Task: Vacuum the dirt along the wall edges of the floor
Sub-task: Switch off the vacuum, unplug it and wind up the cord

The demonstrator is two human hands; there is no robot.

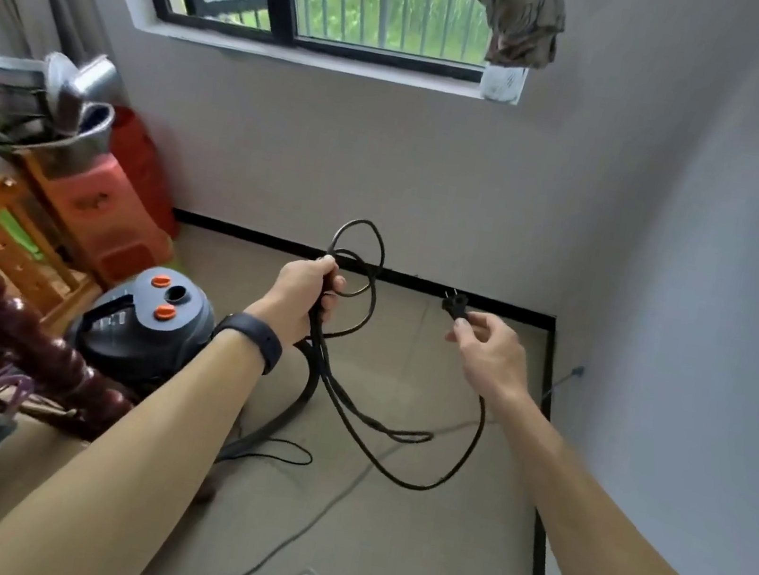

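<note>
Both of my hands are up in front of the corner of the room, joined by the black power cord (395, 459). My left hand (304, 297), with a dark wristband (255, 337) on it, is clenched around several bunched loops of that cord, which arch above the fist and hang below it. My right hand (489, 349) pinches the cord just behind the two-pin plug (454, 306) between thumb and fingertips, the prongs pointing up toward the wall. From there the cord drops in a long slack curve between my forearms. Down at my left the canister vacuum cleaner (148, 325) sits on the beige tiled floor (398, 563), dark grey with two orange caps on top, its thick hose (282, 416) curling away beside it. Along the foot of the white walls runs a black skirting strip (480, 299), meeting in the corner just past my right hand. Whether dirt lies there I cannot tell.
</note>
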